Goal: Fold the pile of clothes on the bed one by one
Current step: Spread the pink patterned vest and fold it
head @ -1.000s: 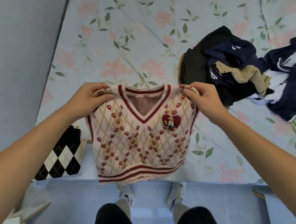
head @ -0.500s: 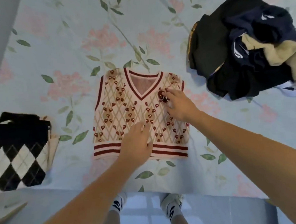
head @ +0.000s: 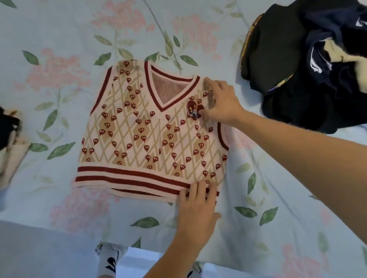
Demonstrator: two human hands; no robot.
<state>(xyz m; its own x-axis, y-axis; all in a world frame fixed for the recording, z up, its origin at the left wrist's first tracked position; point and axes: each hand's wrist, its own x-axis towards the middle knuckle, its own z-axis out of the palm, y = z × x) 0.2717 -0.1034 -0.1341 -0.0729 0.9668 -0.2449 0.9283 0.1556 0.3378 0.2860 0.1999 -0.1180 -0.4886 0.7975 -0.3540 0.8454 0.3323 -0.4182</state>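
1. At the vest's right shoulder, the right hand (head: 221, 103) presses down with fingers spread, gripping nothing I can see.
2. Nearer, the left hand (head: 196, 204) lies flat on the hem's right corner.
3. Under both, the knitted heart-pattern vest (head: 148, 134) lies flat on the floral bedsheet (head: 64, 38), not yet folded.
4. Right of the grip, the dark clothes pile (head: 315, 55) waits.
5. Far left, an argyle garment (head: 0, 137) looks finished, so plenty remains.

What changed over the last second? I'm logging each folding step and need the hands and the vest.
The vest, held up by its shoulders, now lies flat on the bed. Both hands let go: the left hand moved to the hem's right corner, the right hand to the right shoulder. The pile stayed put.
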